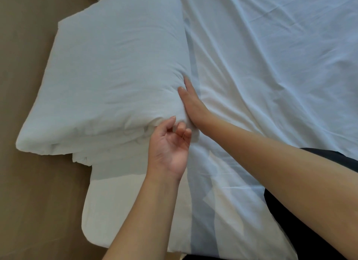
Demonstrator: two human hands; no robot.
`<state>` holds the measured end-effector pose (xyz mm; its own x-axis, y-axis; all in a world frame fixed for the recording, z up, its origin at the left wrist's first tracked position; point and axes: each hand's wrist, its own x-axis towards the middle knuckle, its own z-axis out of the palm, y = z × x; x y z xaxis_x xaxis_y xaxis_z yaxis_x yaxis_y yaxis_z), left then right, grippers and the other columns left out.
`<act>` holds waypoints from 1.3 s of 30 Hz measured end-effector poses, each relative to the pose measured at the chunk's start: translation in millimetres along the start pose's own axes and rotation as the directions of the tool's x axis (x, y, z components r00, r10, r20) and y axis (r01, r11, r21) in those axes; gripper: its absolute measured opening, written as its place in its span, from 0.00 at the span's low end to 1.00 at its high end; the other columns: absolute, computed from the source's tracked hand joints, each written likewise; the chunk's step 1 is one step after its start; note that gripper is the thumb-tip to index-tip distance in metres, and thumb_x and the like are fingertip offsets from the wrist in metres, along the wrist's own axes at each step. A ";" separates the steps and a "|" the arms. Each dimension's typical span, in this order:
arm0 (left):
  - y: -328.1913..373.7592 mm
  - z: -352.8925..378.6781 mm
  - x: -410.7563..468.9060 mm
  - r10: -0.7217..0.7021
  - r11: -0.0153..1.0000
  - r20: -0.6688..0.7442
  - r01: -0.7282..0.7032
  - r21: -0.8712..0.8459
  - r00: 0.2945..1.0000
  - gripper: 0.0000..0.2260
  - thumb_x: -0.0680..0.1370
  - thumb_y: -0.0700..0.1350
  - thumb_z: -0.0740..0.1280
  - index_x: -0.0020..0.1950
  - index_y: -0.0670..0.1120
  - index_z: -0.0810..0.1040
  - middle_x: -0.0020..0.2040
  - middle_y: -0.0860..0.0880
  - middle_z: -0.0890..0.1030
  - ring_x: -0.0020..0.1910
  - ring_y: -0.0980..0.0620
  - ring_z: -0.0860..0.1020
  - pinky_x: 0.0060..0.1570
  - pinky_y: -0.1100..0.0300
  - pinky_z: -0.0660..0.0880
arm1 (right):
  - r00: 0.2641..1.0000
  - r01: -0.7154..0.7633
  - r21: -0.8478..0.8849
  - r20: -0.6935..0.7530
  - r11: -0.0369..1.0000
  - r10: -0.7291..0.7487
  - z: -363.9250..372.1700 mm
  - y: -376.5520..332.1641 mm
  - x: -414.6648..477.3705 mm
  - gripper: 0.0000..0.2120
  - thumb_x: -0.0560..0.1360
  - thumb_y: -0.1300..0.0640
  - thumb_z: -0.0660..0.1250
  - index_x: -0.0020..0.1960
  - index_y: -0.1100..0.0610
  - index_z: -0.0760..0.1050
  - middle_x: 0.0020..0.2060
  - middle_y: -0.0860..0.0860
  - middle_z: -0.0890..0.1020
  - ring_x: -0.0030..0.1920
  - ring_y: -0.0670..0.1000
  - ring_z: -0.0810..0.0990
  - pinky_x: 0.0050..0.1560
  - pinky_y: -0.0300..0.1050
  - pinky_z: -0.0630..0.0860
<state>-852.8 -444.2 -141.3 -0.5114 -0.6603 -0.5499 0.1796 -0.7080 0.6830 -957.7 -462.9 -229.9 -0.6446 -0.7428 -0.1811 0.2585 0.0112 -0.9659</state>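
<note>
The duvet point(116, 75) is a thick, white, folded bundle lying on the left side of the bed, its left part hanging out past the edge over the brown floor point(29, 182). Its top face is broad, smooth and softly puffed, with only faint creases. At the near end the folded layers show as stacked, rounded rolls, and a lower layer sticks out a little beneath the top one. The right edge is a plump, curved fold that sits on the sheet point(271, 66).

The right hand point(191, 102) lies flat against that right edge near the near corner, fingers straight and together, pressing into the padding so that the cloth dents around them. The left hand point(170, 149) is at the near right corner, palm turned up, fingers loosely curled. Its thumb tip touches the rolled edge, but I cannot tell whether the fingers actually pinch any cloth.

The sheet is white and wrinkled, with long creases running across the right of the bed. Dark clothing point(290, 230) shows at the near right.
</note>
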 end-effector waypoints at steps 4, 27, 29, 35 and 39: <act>7.8 -3.3 6.5 0.044 0.998 -0.039 -0.045 -0.038 0.998 0.15 0.73 0.33 0.62 0.29 0.47 0.68 0.29 0.52 0.64 0.24 0.56 0.62 0.27 0.65 0.64 | 1.000 -0.006 0.001 0.020 1.000 0.006 -1.8 -0.4 2.1 0.27 0.84 0.49 0.50 0.80 0.53 0.48 0.79 0.49 0.52 0.78 0.46 0.51 0.78 0.48 0.47; 4.1 -10.3 -13.9 0.453 0.588 0.098 -0.379 0.715 0.886 0.13 0.79 0.35 0.62 0.37 0.47 0.78 0.33 0.51 0.66 0.28 0.55 0.65 0.37 0.60 0.69 | 0.999 0.045 -0.066 0.008 0.997 -0.044 7.4 6.1 0.4 0.27 0.85 0.50 0.48 0.80 0.55 0.43 0.80 0.49 0.48 0.78 0.46 0.45 0.78 0.48 0.44; 4.8 -13.1 -17.5 0.480 0.470 0.186 -0.431 0.770 0.857 0.18 0.78 0.35 0.63 0.43 0.58 0.81 0.38 0.51 0.70 0.32 0.56 0.70 0.39 0.62 0.72 | 0.999 0.045 -0.061 -0.002 0.997 -0.045 9.3 6.9 0.8 0.27 0.85 0.50 0.48 0.80 0.55 0.43 0.80 0.50 0.47 0.79 0.46 0.44 0.78 0.49 0.44; 1.4 -8.6 -17.1 0.462 0.660 0.011 -0.352 0.664 0.887 0.13 0.76 0.41 0.70 0.33 0.54 0.82 0.29 0.56 0.73 0.28 0.58 0.68 0.35 0.63 0.70 | 0.999 0.048 -0.085 -0.010 0.995 -0.049 10.2 8.3 -3.1 0.27 0.85 0.49 0.49 0.80 0.55 0.44 0.80 0.50 0.48 0.79 0.46 0.45 0.78 0.48 0.44; -5.1 2.1 -4.6 0.126 0.971 -0.147 -0.092 0.221 0.981 0.07 0.76 0.45 0.71 0.42 0.49 0.74 0.30 0.54 0.71 0.21 0.58 0.63 0.25 0.65 0.66 | 0.999 0.049 -0.106 -0.019 0.993 -0.051 9.8 10.4 -6.0 0.26 0.85 0.51 0.48 0.80 0.55 0.44 0.79 0.50 0.48 0.78 0.46 0.45 0.78 0.47 0.43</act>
<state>-853.2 -437.1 -141.2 -0.3551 -0.7740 -0.5243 0.0354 -0.5715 0.8198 -944.2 -464.9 -237.1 -0.6703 -0.7297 -0.1351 0.1490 0.0460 -0.9878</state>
